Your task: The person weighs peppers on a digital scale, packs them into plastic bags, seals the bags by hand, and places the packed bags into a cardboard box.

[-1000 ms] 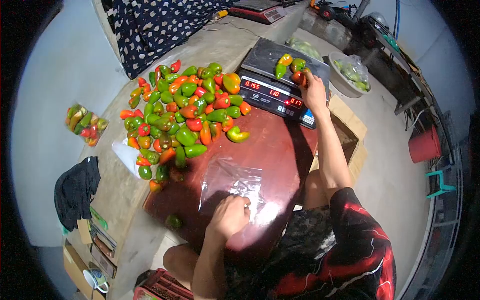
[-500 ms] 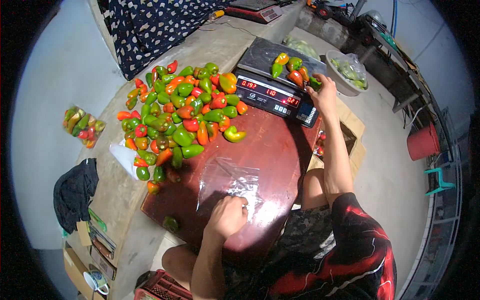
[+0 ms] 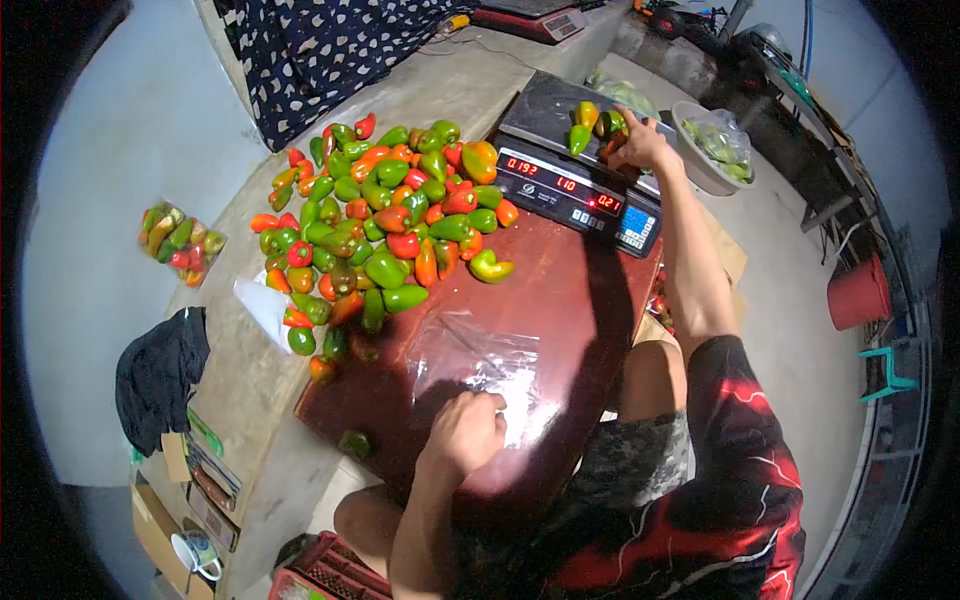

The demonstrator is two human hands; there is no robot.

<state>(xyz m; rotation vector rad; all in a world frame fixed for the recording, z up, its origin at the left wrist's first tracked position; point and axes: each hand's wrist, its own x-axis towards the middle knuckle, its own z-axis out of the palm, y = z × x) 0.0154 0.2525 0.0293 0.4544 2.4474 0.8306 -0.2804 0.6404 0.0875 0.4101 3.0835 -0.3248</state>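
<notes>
My right hand (image 3: 645,145) is over the digital scale (image 3: 535,120), fingers curled round peppers and partly hiding them. A yellow-orange pepper (image 3: 587,114) and a green pepper (image 3: 579,139) lie on the scale's plate, just left of my fingers. A dark red one (image 3: 608,148) shows under my fingertips. Down on the red-brown table (image 3: 570,310), my left hand (image 3: 466,432) is closed at the near edge of a clear plastic bag (image 3: 470,355). Beyond the bag spreads a big pile of green, red and orange peppers (image 3: 385,267).
A filled bag of peppers (image 3: 180,240) sits at the left by the wall. One dark green pepper (image 3: 355,444) lies near the table's front edge. Right of the scale, a white basin (image 3: 690,150) holds bagged green vegetables. A red crate (image 3: 335,570) is below.
My right hand has shifted from the plate's right side inward over the peppers, now covering some of them. My left hand stays at the plastic bag. The whole view has swung slightly.
</notes>
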